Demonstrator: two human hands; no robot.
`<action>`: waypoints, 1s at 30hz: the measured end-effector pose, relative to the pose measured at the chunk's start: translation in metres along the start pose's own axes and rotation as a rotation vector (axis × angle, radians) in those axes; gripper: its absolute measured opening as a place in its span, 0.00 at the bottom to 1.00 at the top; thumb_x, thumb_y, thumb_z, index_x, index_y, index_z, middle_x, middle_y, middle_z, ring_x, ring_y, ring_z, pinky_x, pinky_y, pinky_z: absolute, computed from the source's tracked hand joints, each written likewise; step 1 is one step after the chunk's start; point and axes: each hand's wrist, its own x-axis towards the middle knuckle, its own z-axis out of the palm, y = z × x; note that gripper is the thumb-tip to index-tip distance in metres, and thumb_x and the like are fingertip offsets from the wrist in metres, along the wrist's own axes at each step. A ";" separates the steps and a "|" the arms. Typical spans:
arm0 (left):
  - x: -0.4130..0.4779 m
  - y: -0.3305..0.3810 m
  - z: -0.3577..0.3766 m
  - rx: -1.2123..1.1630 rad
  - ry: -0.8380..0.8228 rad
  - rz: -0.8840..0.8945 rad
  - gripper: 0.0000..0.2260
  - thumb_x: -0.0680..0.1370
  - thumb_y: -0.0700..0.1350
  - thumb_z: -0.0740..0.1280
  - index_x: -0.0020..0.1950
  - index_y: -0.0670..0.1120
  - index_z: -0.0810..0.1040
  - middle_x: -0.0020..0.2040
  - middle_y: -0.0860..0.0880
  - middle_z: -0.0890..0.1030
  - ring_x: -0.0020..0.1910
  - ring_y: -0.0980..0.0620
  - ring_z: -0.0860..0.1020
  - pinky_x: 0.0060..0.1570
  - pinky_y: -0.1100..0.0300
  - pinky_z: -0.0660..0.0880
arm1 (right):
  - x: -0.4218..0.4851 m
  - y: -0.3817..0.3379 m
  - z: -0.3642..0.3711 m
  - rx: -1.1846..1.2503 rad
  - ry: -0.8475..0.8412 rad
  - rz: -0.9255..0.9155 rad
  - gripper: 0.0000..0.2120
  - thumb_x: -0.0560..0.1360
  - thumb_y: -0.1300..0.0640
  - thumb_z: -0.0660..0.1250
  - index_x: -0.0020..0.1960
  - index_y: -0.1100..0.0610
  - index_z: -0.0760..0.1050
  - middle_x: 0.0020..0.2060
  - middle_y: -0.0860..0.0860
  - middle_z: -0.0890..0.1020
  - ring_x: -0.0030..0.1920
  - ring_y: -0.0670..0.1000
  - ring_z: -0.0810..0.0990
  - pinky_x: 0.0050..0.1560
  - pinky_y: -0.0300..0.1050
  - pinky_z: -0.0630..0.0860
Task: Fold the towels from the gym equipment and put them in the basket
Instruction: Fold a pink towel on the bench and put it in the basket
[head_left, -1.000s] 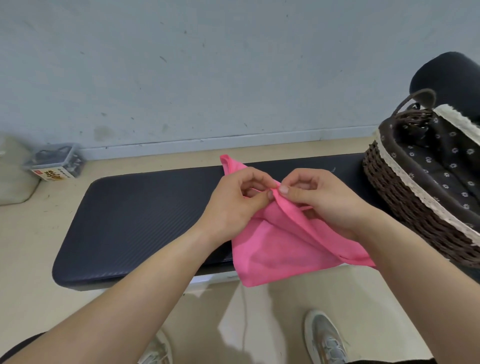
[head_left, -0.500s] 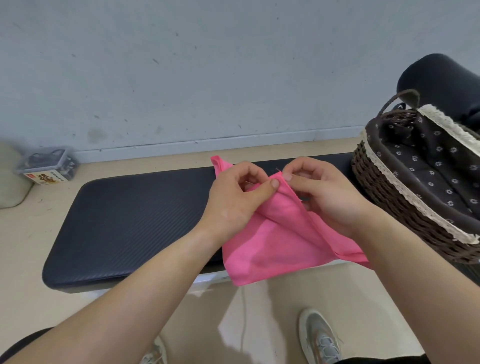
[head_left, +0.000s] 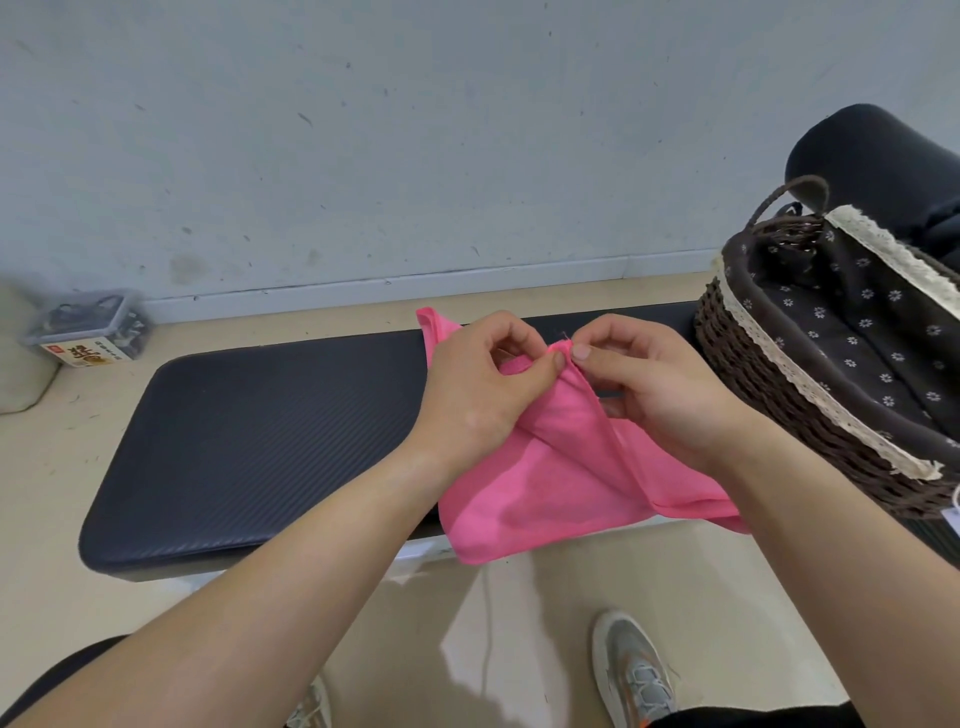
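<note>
A pale blue-grey wall (head_left: 363, 130) fills the upper half, its paint flecked with small dark scuffs and chips. A lighter baseboard (head_left: 363, 291) runs along its foot. The floor (head_left: 47, 519) is smooth and beige, with grit near the wall. The worktop (head_left: 260, 441) is a long padded bench in dark ribbed vinyl with rounded corners, set parallel to the wall; a bit of white frame (head_left: 415, 551) shows under its near edge. Beyond its right end rises a black rounded cushion (head_left: 872, 161). Past its left end, by the baseboard, sits a clear plastic box (head_left: 88, 332) with a yellow label. A thin cord (head_left: 487, 665) trails across the floor.
</note>
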 end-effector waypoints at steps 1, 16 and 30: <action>0.000 0.000 0.000 0.011 0.006 0.008 0.07 0.74 0.44 0.76 0.39 0.47 0.80 0.32 0.60 0.78 0.34 0.64 0.75 0.38 0.72 0.68 | 0.000 0.001 -0.001 0.011 -0.005 0.004 0.03 0.76 0.59 0.70 0.44 0.54 0.80 0.40 0.54 0.81 0.42 0.52 0.78 0.44 0.49 0.74; 0.011 -0.029 -0.024 0.563 -0.173 0.225 0.10 0.75 0.56 0.71 0.38 0.57 0.73 0.36 0.57 0.76 0.36 0.58 0.72 0.41 0.56 0.68 | 0.011 0.002 -0.015 0.045 0.089 -0.061 0.07 0.79 0.66 0.65 0.45 0.55 0.76 0.35 0.50 0.82 0.37 0.47 0.79 0.39 0.38 0.76; 0.004 -0.061 -0.129 1.153 -0.111 0.038 0.12 0.78 0.58 0.61 0.48 0.58 0.83 0.49 0.54 0.76 0.53 0.50 0.72 0.58 0.49 0.62 | 0.005 -0.003 -0.020 -0.155 0.515 -0.179 0.10 0.80 0.65 0.64 0.45 0.50 0.72 0.31 0.49 0.71 0.33 0.46 0.69 0.36 0.42 0.65</action>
